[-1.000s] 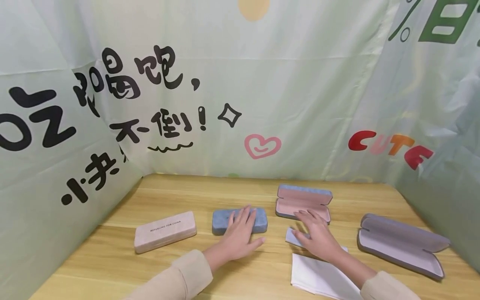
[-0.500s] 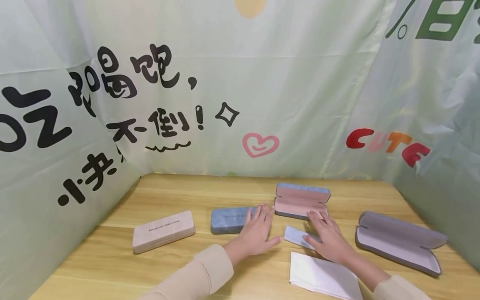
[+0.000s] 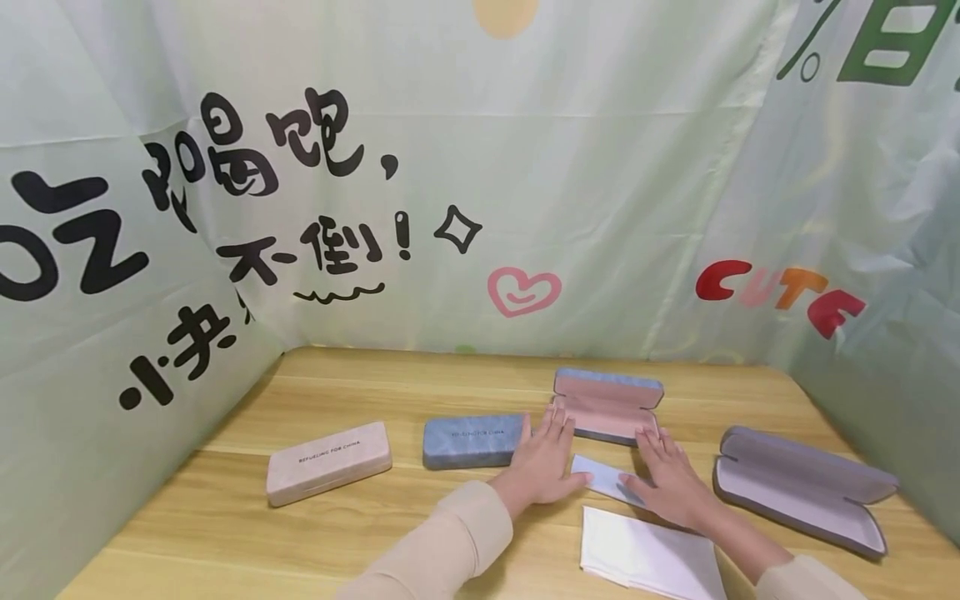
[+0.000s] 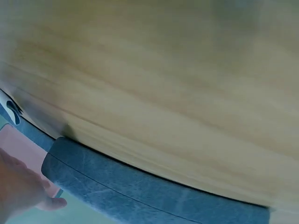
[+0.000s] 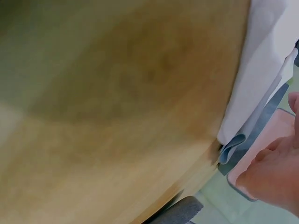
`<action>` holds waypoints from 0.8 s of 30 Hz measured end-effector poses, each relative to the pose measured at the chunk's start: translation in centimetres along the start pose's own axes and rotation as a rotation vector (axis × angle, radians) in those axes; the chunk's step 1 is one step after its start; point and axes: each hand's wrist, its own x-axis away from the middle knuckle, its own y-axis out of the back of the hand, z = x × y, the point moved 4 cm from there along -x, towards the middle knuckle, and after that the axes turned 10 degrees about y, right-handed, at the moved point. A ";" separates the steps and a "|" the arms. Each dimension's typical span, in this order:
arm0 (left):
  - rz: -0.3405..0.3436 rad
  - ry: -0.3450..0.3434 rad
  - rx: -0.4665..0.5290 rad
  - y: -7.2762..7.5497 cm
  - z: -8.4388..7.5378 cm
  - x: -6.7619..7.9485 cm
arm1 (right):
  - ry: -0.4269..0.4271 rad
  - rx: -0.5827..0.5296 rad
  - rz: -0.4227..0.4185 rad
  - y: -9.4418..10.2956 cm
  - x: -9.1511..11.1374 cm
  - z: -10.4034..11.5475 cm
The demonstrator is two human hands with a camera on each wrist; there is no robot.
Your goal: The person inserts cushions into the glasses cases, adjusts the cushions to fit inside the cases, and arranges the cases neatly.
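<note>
An open glasses case (image 3: 606, 415), blue outside and pink inside, stands at the back of the table. My left hand (image 3: 542, 462) reaches to its left front corner with straight fingers; the thumb points at a folded light-blue cloth (image 3: 602, 475). At the case's right front corner lie the extended fingers of my right hand (image 3: 671, 483), whose thumb overlaps the right part of that cloth. Neither hand grips anything. Just left of my left hand is a closed blue glasses case (image 3: 468, 443), large in the left wrist view. The right wrist view shows my right hand (image 5: 275, 175) before the pink lining.
A folded white cloth (image 3: 641, 550) lies in front of the blue one. At the right an open grey-purple glasses case (image 3: 802, 496) stands; a closed pink case (image 3: 330, 462) lies at the left. Printed fabric sheets (image 3: 600, 192) hang round the table (image 3: 225, 533).
My left hand has moved right, off the closed blue case to the open one's left corner. My right hand has shifted slightly right, to its right corner. The cases stay where they were.
</note>
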 end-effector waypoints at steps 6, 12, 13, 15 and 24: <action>0.028 -0.012 -0.056 -0.2 -0.7 -0.4 | 0.008 0.035 0.017 0.0 0.0 -0.7; 0.040 -0.003 -0.096 -0.3 -1.1 -0.6 | 0.000 0.019 0.053 0.0 0.0 -1.3; 0.044 0.001 -0.099 -0.4 -1.1 -0.6 | -0.001 0.014 0.060 0.1 0.0 -1.4; 0.052 0.009 -0.106 -0.5 -1.1 -0.8 | -0.005 -0.002 0.077 0.1 0.1 -1.5; 0.108 0.067 -0.081 -0.3 -1.1 -1.0 | 0.005 -0.031 0.096 0.5 0.0 -1.3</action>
